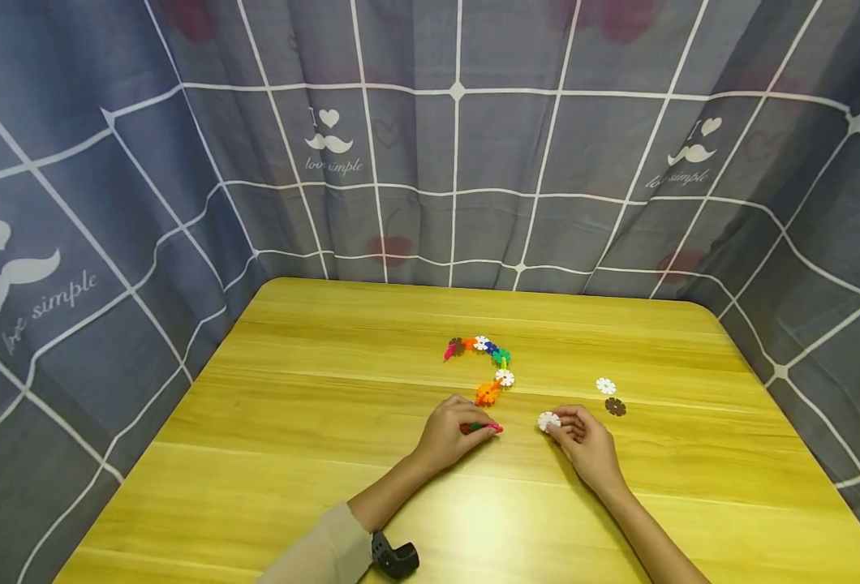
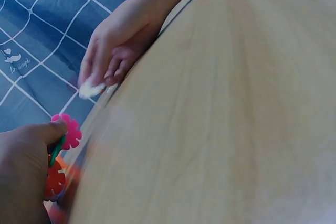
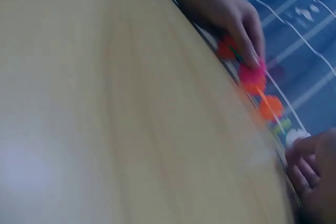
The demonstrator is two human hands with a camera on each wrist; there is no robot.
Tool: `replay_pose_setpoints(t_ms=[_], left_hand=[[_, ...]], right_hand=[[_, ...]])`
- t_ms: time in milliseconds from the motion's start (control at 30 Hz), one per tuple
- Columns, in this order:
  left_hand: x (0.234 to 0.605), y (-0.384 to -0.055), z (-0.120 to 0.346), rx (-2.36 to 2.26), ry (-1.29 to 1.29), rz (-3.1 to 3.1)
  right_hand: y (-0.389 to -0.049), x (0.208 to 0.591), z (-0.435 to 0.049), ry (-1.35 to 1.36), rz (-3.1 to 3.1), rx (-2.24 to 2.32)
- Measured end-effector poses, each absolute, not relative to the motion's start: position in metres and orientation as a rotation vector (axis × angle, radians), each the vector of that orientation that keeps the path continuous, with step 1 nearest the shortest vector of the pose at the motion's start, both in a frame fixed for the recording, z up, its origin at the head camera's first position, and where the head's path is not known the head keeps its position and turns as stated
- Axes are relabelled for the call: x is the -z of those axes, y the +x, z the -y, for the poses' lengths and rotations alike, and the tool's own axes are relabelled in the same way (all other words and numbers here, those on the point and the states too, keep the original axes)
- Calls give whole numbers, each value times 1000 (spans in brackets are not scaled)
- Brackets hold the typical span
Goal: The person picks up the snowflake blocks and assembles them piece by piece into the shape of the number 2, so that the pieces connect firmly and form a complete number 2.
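A curved chain of notched plastic snowflake discs in several colours runs over the table, with an orange disc (image 1: 486, 394) near my left hand (image 1: 445, 436). That hand pinches the pink disc (image 2: 73, 131) at the chain's near end; a green disc (image 2: 56, 149) joins on just behind it. Part of the chain is hidden under the left fingers. To the right, my right hand (image 1: 592, 453) holds a white snowflake disc (image 1: 548, 421) between thumb and fingers. A gap separates this white disc from the pink one.
Beyond the right hand, a loose white disc (image 1: 605, 385) and a brown disc (image 1: 615, 406) lie flat on the wooden table (image 1: 291, 365). Grey checked curtains (image 1: 415, 146) hang around the back and sides. A black device (image 1: 395, 556) sits at the left sleeve.
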State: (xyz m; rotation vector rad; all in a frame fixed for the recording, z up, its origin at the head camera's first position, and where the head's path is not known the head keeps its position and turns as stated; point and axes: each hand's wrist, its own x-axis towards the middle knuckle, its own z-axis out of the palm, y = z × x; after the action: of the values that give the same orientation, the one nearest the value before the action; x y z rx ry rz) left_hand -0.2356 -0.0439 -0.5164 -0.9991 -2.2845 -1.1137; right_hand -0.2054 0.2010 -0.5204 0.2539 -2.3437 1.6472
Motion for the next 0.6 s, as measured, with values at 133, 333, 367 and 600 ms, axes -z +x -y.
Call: replay_pose_setpoints(t_ms=[133, 333, 367, 600], left_hand=[[516, -236, 45, 1114, -969, 2304], [515, -235, 46, 1126, -935, 2312], [515, -235, 47, 1123, -933, 2312], [517, -236, 46, 1119, -925, 2298]], right_hand=[[-207, 518, -172, 241, 2215, -2105], [-210, 513, -149, 73, 2138, -2289], [-210, 513, -147, 49, 2131, -2299], [-209, 510, -146, -29, 2074, -2381]])
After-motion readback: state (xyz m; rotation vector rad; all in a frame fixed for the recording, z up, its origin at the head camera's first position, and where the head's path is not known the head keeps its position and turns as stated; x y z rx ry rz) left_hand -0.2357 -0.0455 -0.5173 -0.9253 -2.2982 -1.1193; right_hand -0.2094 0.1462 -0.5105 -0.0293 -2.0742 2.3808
